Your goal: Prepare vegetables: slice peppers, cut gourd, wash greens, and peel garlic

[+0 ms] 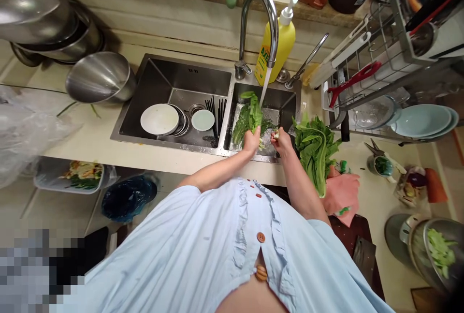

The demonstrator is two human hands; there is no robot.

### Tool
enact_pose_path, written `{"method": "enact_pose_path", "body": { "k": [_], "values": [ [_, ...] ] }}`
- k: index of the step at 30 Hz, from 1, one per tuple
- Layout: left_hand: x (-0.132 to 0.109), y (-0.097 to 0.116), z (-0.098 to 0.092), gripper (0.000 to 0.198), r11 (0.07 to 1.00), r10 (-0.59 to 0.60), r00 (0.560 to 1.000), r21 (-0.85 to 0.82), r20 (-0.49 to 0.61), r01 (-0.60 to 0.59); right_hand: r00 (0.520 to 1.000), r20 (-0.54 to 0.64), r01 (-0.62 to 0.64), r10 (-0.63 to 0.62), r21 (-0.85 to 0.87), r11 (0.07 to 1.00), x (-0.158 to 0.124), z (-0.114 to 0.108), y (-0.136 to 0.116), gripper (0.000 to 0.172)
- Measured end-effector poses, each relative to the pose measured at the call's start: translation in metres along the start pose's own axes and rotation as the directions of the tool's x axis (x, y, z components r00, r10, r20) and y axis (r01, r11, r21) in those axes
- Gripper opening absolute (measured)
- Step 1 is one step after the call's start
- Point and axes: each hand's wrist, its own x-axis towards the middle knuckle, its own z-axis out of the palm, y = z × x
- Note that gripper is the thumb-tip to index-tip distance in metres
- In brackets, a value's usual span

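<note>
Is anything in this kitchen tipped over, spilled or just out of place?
One steel bowl lies tilted on its side on the counter left of the sink. Otherwise nothing stands out: tap water falls onto the greens in the left hand, inside the basin; the right hand pinches a stem piece.

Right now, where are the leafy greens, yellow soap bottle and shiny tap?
green leafy vegetable (251, 113), head view, leaf middle
yellow plastic soap bottle (286, 44), head view, body
curved steel tap (271, 8), head view, bend

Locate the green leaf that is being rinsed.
Head view, centre: the green leaf is over the right sink basin, held by the left hand under the faucet stream, with the right hand just beside it.
</note>
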Motion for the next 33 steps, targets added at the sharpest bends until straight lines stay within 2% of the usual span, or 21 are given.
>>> {"method": "enact_pose_path", "body": {
  "k": [2, 4, 6, 7, 8, 10, 11, 12, 13, 16, 17, 19, 21, 24, 25, 27, 29, 30, 32, 33],
  "values": [
    [0.018, 0.002, -0.013, 0.034, 0.995, -0.015, 0.999, 0.102, 0.028, 0.012, 0.998, -0.023, -0.058, 0.061, 0.126, 0.99, -0.007, -0.003, -0.007, 0.035],
    [0.037, 0.007, -0.028, 0.035, 0.973, 0.008, 0.999, 0.231, 0.04, -0.017, 0.995, 0.006, -0.099, 0.101, 0.254, 0.962, -0.017, -0.001, -0.013, 0.032],
    [0.045, 0.011, -0.037, 0.043, 0.939, 0.129, 0.99, 0.315, 0.056, -0.14, 0.994, 0.062, -0.108, 0.092, 0.33, 0.938, -0.028, 0.003, -0.015, 0.029],
    [0.043, 0.013, -0.038, 0.044, 0.92, 0.205, 0.974, 0.318, 0.099, -0.226, 0.993, 0.084, -0.106, 0.081, 0.352, 0.93, -0.033, 0.006, -0.016, 0.028],
    [0.039, 0.014, -0.036, 0.042, 0.903, 0.277, 0.945, 0.289, 0.173, -0.318, 0.993, 0.096, -0.101, 0.07, 0.369, 0.924, -0.037, 0.009, -0.016, 0.026],
    [0.023, 0.016, -0.027, 0.029, 0.869, 0.393, 0.851, 0.161, 0.35, -0.467, 0.993, 0.107, -0.091, 0.054, 0.385, 0.918, -0.044, 0.014, -0.016, 0.024],
    [0.013, 0.015, -0.021, 0.022, 0.854, 0.436, 0.804, 0.095, 0.405, -0.511, 0.993, 0.104, -0.087, 0.05, 0.384, 0.919, -0.046, 0.017, -0.015, 0.024],
    [0.005, 0.015, -0.016, 0.015, 0.845, 0.465, 0.775, 0.045, 0.427, -0.532, 0.994, 0.095, -0.084, 0.051, 0.382, 0.92, -0.047, 0.018, -0.014, 0.024],
    [-0.001, 0.014, -0.011, 0.01, 0.849, 0.476, 0.775, 0.013, 0.415, -0.529, 0.995, 0.084, -0.083, 0.055, 0.382, 0.92, -0.047, 0.018, -0.013, 0.025],
    [-0.009, 0.009, -0.005, 0.014, 0.912, 0.388, 0.873, 0.009, 0.296, -0.409, 0.996, 0.003, -0.081, 0.086, 0.382, 0.921, -0.046, 0.01, -0.01, 0.03],
    [-0.01, 0.008, -0.006, 0.015, 0.925, 0.355, 0.892, 0.032, 0.282, -0.378, 0.995, -0.042, -0.07, 0.092, 0.37, 0.926, -0.046, 0.006, -0.009, 0.031],
    [-0.011, 0.006, -0.009, 0.012, 0.926, 0.327, 0.889, 0.08, 0.32, -0.369, 0.99, -0.11, -0.05, 0.092, 0.338, 0.94, -0.048, -0.002, -0.007, 0.031],
    [-0.015, 0.006, -0.01, 0.012, 0.934, 0.3, 0.855, 0.053, 0.423, -0.354, 0.991, -0.112, -0.032, 0.073, 0.332, 0.943, -0.05, -0.007, -0.006, 0.029],
    [-0.021, 0.006, -0.003, 0.039, 0.952, 0.289, 0.815, -0.06, 0.503, -0.3, 0.998, -0.067, 0.013, 0.013, 0.377, 0.926, -0.051, -0.01, -0.01, 0.03],
    [-0.022, 0.006, 0.001, 0.043, 0.944, 0.315, 0.808, -0.079, 0.497, -0.319, 0.998, -0.057, 0.023, -0.002, 0.376, 0.926, -0.05, -0.01, -0.012, 0.03],
    [-0.022, 0.007, 0.009, 0.04, 0.921, 0.376, 0.814, -0.083, 0.442, -0.381, 0.999, -0.042, 0.017, -0.004, 0.324, 0.946, -0.052, -0.012, -0.016, 0.029],
    [-0.024, 0.008, 0.013, 0.028, 0.929, 0.364, 0.857, -0.072, 0.365, -0.363, 0.998, -0.052, -0.02, 0.03, 0.19, 0.982, -0.058, -0.015, -0.019, 0.03],
    [-0.027, 0.009, 0.013, 0.023, 0.948, 0.316, 0.887, -0.081, 0.335, -0.307, 0.996, -0.075, -0.032, 0.04, 0.101, 0.994, -0.062, -0.019, -0.019, 0.032],
    [-0.031, 0.012, 0.007, 0.018, 0.981, 0.156, 0.94, -0.159, 0.303, -0.111, 0.981, -0.189, -0.047, 0.034, -0.061, 0.997, -0.067, -0.028, -0.016, 0.034],
    [-0.032, 0.015, 0.002, 0.019, 0.973, 0.096, 0.945, -0.229, 0.314, -0.023, 0.977, -0.215, -0.036, 0.014, -0.099, 0.994, -0.066, -0.032, -0.015, 0.035]
  ]
}}
